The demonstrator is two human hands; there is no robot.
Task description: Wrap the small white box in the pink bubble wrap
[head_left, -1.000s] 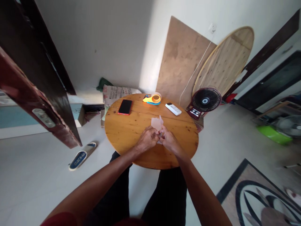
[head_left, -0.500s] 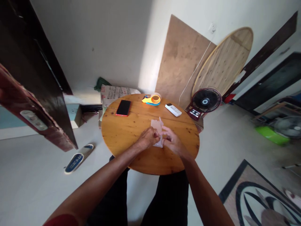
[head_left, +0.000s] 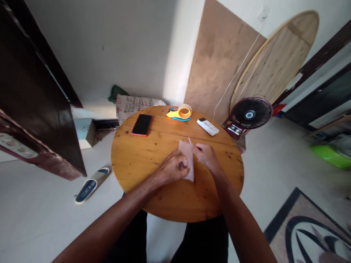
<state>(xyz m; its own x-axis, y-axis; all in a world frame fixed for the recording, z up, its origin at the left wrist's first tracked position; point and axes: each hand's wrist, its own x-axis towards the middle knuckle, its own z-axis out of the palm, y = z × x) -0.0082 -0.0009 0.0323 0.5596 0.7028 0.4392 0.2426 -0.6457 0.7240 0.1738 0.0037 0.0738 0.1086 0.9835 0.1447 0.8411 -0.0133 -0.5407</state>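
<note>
A pale, translucent piece of plastic wrap (head_left: 185,149) lies on the round wooden table (head_left: 139,160), with a thin flap standing up at its upper right edge. My left hand (head_left: 174,167) is over its lower left part, with fingers curled and thumb and forefinger pressed against the wrap. At the right edge, my right hand (head_left: 205,155) is closed, with its fingertips pinching the raised flap. What lies inside the wrap, if anything, cannot be made out.
Toward the table's back are a black-screened phone (head_left: 142,125), an orange and blue tape dispenser (head_left: 181,113) and a white remote control (head_left: 207,126). A dark red fan (head_left: 249,115) stands just behind the right edge. A slipper (head_left: 91,185) lies on the floor.
My hands were close together on the wrap; my right hand has shifted right and closed its fingers on the flap. The wrap looks more spread out. The camera view has moved nearer.
</note>
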